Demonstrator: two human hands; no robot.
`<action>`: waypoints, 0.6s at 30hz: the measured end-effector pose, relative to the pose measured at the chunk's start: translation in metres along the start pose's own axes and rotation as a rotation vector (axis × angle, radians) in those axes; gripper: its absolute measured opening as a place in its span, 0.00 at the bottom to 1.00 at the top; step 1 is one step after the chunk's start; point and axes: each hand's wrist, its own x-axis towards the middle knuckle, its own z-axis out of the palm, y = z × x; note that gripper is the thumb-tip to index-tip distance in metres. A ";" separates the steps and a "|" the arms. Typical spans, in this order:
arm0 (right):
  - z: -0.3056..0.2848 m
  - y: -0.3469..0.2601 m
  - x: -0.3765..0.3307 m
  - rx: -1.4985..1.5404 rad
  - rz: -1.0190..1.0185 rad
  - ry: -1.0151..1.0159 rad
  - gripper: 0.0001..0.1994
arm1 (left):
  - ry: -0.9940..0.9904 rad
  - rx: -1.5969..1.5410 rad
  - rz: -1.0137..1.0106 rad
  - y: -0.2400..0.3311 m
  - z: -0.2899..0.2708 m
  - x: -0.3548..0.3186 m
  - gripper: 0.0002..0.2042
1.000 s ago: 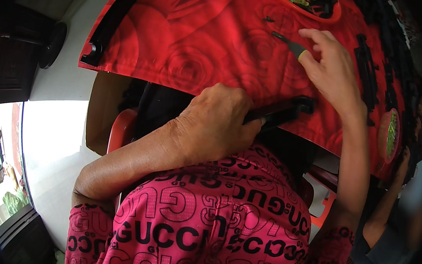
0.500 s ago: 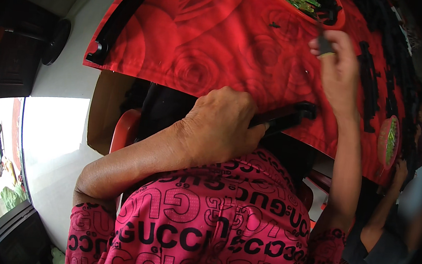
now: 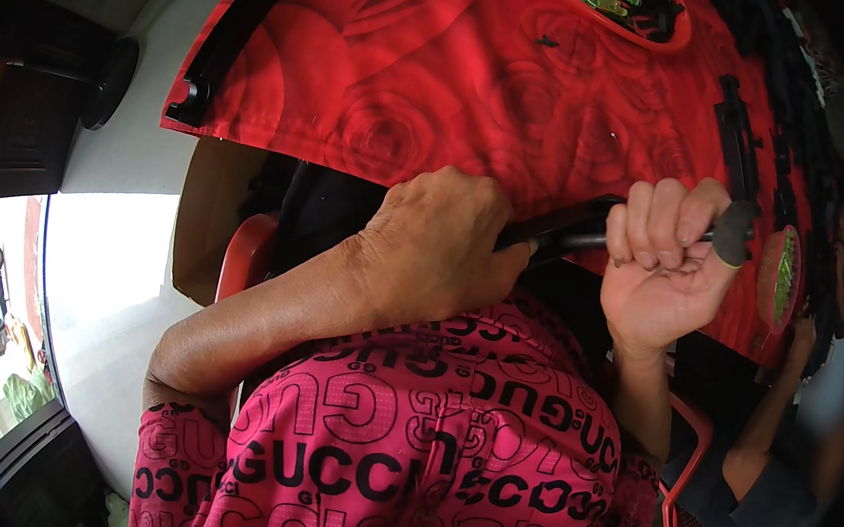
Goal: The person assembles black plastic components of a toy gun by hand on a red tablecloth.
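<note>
My left hand (image 3: 449,241) is closed around a long black plastic bar (image 3: 581,219) at the near edge of the red table cover. At the other end of that bar is my right hand (image 3: 666,255), palm turned up, with its fingers curled. A dark grey cover (image 3: 736,234) sits on its thumb, which presses against the black end of the bar. Whether a small piece is also in those fingers is hidden.
The red rose-patterned cloth (image 3: 387,90) carries a red bowl (image 3: 667,39) of green pieces, more black bars (image 3: 236,36) and black parts (image 3: 739,141) at right. A pink dish (image 3: 771,284) of green pieces stands near another person's arm (image 3: 771,404).
My right hand has come from beside the red bowl toward me and now closes at the bar's end. My left hand keeps its hold.
</note>
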 end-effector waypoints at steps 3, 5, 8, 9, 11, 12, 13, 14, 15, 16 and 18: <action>-0.002 0.013 -0.007 -0.130 -0.020 -0.078 0.18 | -0.008 0.015 0.006 0.000 0.000 0.000 0.17; -0.002 0.015 -0.007 -0.162 -0.008 -0.090 0.18 | 0.005 0.007 0.015 -0.001 0.002 0.001 0.16; 0.006 0.017 -0.006 -0.235 0.020 -0.056 0.21 | 0.012 0.011 0.008 -0.001 0.002 -0.001 0.16; 0.007 0.015 -0.005 -0.186 0.107 0.019 0.23 | 0.003 0.020 -0.006 -0.001 0.001 -0.002 0.16; 0.014 0.011 -0.002 -0.098 0.185 0.149 0.26 | 0.008 0.013 0.003 -0.003 0.002 -0.001 0.16; 0.011 0.011 -0.002 -0.100 0.184 0.147 0.26 | 0.011 0.007 0.011 -0.003 0.002 -0.001 0.16; 0.006 0.012 -0.003 -0.044 0.146 0.102 0.26 | 0.012 0.006 0.012 -0.002 0.002 -0.001 0.16; 0.003 0.012 -0.004 0.012 0.108 0.058 0.26 | 0.006 0.007 0.009 -0.002 0.001 0.000 0.16; 0.001 0.011 -0.006 0.021 0.084 0.035 0.26 | -0.003 0.008 0.006 -0.002 0.001 0.000 0.16; 0.001 0.011 -0.008 0.021 0.084 0.037 0.26 | -0.006 0.007 0.006 -0.002 0.001 0.000 0.16; -0.001 0.011 -0.009 0.009 0.053 -0.010 0.26 | 0.010 -0.010 -0.005 -0.001 0.001 0.000 0.16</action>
